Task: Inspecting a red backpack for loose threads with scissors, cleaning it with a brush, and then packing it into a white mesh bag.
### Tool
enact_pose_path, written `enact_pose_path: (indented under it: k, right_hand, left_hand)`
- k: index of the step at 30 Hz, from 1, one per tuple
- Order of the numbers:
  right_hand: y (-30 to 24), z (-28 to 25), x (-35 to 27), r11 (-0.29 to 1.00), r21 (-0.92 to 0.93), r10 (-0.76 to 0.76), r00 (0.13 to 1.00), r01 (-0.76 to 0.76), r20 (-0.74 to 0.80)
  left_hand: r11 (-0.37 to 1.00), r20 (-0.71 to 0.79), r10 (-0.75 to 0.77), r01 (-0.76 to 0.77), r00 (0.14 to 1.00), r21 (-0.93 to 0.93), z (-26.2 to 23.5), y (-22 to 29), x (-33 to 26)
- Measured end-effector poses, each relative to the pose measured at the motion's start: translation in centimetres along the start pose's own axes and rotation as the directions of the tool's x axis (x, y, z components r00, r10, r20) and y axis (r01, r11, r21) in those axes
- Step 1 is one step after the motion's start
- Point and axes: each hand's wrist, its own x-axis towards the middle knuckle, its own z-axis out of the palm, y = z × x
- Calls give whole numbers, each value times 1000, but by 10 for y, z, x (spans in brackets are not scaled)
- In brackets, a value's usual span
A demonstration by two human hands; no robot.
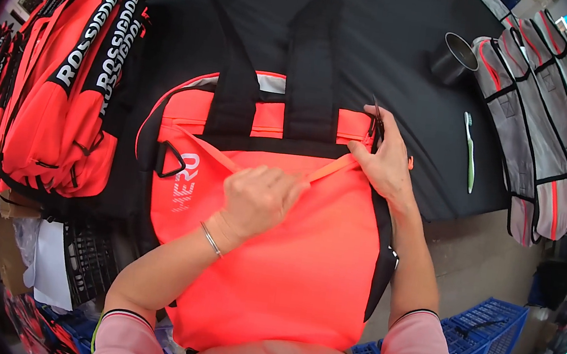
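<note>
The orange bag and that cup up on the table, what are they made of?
The orange bag looks like smooth woven fabric, probably synthetic: it creases softly and has a slight sheen. The cup looks like metal, grey with a shiny rim.

Strap end (297,180) inside left hand (259,199)

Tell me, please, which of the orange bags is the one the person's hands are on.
It is the single orange bag lying flat on the black table, with the left hand and right hand on it. The other orange bags are stacked at the left, untouched.
</note>
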Motion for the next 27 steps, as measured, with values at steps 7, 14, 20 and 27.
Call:
enact_pose_path:
  k: [7,14,20,27]
  right_hand:
    - [-1,6,-11,1000,16,8,996,-6,-94]
    - [-6,9,-12,1000,-8,26,991,-27,-128]
    - [0,10,-12,997,-67,-54,992,46,-116]
    - [-19,-9,-12,926,-268,-294,953,266,-70]
  left_hand:
    - [932,40,-196,198,980,-305,18,-6,54]
    - [958,18,-159,159,987,-239,44,-10,51]
    - [966,35,-220,222,975,-134,47,-3,53]
    - [713,101,-433,408,896,-570,42,-12,39]
